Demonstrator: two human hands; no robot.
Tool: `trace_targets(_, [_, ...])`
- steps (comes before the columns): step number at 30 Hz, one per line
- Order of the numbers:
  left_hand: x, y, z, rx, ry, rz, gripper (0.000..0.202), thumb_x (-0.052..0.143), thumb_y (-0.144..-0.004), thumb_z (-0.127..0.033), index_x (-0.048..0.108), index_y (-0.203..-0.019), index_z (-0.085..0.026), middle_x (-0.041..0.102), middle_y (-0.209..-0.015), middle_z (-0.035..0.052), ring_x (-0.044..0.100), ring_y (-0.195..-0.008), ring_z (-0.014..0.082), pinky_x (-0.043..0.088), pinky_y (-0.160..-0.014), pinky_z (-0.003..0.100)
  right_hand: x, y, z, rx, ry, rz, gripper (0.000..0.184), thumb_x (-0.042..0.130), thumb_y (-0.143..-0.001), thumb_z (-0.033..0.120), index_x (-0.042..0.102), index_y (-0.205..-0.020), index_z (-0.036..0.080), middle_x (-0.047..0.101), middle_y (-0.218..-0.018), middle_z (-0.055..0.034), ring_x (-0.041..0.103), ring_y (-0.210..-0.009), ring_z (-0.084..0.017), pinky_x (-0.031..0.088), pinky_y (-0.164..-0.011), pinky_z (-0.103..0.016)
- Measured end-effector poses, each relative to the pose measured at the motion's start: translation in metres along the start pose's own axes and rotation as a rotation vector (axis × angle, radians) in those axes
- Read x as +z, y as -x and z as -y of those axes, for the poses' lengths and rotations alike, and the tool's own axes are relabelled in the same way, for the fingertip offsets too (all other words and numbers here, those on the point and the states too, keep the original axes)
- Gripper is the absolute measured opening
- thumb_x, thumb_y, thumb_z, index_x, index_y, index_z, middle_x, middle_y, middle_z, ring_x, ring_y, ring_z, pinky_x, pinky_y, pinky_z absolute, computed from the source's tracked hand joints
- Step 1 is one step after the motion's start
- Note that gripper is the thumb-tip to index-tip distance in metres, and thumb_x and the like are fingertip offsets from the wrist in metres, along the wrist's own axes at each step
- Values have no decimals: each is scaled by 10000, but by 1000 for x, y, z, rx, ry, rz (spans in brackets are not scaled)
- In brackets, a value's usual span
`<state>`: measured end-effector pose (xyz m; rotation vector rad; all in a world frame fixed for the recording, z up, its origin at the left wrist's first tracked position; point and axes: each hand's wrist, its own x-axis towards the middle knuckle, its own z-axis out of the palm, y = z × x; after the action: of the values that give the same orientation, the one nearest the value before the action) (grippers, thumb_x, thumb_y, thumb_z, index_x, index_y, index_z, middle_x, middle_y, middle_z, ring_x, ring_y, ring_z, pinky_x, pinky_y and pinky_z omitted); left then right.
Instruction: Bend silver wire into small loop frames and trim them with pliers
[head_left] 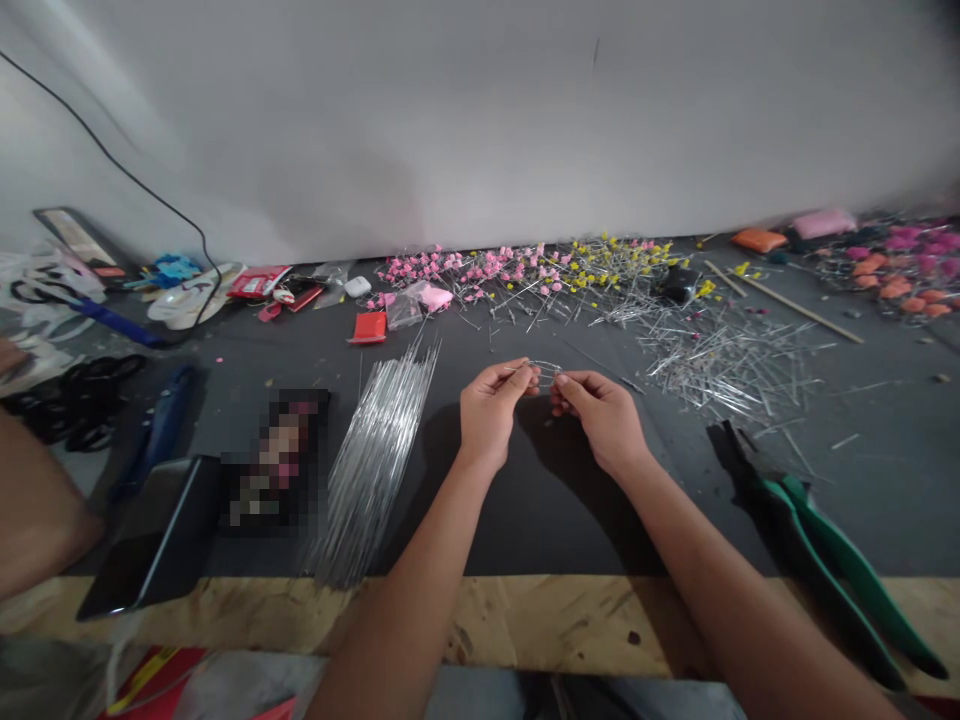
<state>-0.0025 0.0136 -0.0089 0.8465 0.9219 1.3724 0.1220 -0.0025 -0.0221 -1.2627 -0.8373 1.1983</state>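
**Two hands pinching a thin wire over a crowded worktop**

At the centre of the clock, just above the dark worktop (559, 540), a thin wire (546, 364) is spanning the small gap between the two hands. The left hand (491, 405) is gripping it from the 9 o'clock side, thumb and fingertips closing narrowly around one end. The right hand (604, 412) is pinching the other end from 3 o'clock, its fingers curling in. More than one strand is showing between them, though I am not able to tell whether these are separate pieces or one bent piece.

Between 8 and 9 o'clock from the wire, a silvery bundle (384, 430) is lying near the left forearm, its lower ends reaching the wooden front edge. Farther out that way, a phone (146, 540) is resting across that edge. A red packet (368, 328) is sitting between 9 and 10.

Pink flowers (495, 268) are spreading around 11 o'clock, and yellow flowers (622, 262) are mingling with them around 1. Loose wires (724, 365) are heaping up at 3. At 4 o'clock, green-handled pliers (802, 540) are lying with their tips pointing towards 10.
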Motion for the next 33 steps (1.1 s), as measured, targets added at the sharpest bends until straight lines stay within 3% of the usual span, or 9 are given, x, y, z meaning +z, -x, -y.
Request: trace_targets(33, [0, 0, -10, -106, 134, 39, 148, 700, -648, -204, 676, -783, -149, 669, -747, 30, 596, -680, 103, 464, -698, 275, 3, 7, 6, -101, -46, 48, 152, 629, -713, 343, 624, -722, 192, 581, -631, 14, 522, -573, -113, 445, -549, -255])
